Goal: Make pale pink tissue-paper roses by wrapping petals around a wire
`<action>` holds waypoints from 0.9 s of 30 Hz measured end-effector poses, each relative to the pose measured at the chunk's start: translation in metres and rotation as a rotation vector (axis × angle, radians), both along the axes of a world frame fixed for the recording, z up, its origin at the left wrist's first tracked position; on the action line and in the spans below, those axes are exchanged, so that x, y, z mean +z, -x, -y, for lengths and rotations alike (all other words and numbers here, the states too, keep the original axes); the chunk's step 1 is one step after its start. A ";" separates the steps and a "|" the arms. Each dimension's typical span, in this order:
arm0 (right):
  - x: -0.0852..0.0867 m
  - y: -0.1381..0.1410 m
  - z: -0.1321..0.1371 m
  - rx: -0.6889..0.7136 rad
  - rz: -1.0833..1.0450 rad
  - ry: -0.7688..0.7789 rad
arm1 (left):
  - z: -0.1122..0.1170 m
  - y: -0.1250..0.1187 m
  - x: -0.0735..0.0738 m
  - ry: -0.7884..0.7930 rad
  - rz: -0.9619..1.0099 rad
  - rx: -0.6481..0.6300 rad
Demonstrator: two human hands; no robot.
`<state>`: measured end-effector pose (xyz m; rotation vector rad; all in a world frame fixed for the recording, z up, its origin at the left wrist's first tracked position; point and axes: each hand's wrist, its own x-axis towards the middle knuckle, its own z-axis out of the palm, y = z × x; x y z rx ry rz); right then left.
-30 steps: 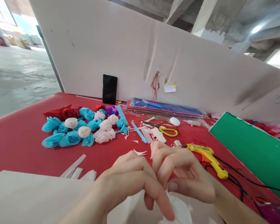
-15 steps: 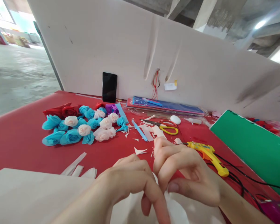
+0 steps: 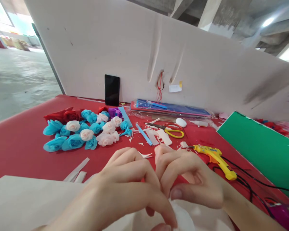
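Close in front of me, my right hand (image 3: 192, 179) pinches the upper edge of a rounded white paper piece (image 3: 183, 218) between thumb and fingers. My left hand (image 3: 132, 183) is beside it, thumb and forefinger closed at the paper's lower left edge. Much of the paper is covered by my fingers, so its full shape is hidden. Pale sheets lie under the hands, one large white sheet (image 3: 26, 202) reaching to the left. White paper strips (image 3: 77, 169) rest just beyond that sheet.
Blue, pale pink, red and purple paper flowers (image 3: 86, 134) sit on the red table (image 3: 19, 141). Paper scraps, scissors (image 3: 173, 132) and a blue stick (image 3: 144, 134) lie ahead. A yellow glue gun (image 3: 218, 160) with black cords and a green board (image 3: 257, 154) are at right.
My left hand has shifted up a little, and its thumb tip now shows by the forefinger at the paper's lower edge. My right hand keeps its pinch almost in place.
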<state>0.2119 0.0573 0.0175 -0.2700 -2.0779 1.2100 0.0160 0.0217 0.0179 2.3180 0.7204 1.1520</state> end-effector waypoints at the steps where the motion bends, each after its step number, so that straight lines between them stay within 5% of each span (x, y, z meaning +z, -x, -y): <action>1: 0.000 0.000 0.000 0.008 0.001 -0.001 | -0.003 -0.002 -0.006 -0.030 0.010 -0.015; 5: -0.002 0.001 0.000 0.028 0.010 0.028 | -0.005 -0.004 -0.014 0.053 -0.094 -0.028; 12: -0.004 0.002 -0.001 0.055 0.006 0.061 | 0.010 0.008 0.018 0.116 -0.105 -0.110; 19: -0.006 0.002 -0.001 0.066 0.046 0.037 | 0.001 0.002 0.001 -0.023 -0.030 -0.113; 27: -0.006 0.003 -0.003 0.093 0.132 0.010 | 0.008 0.007 0.016 0.059 -0.191 -0.142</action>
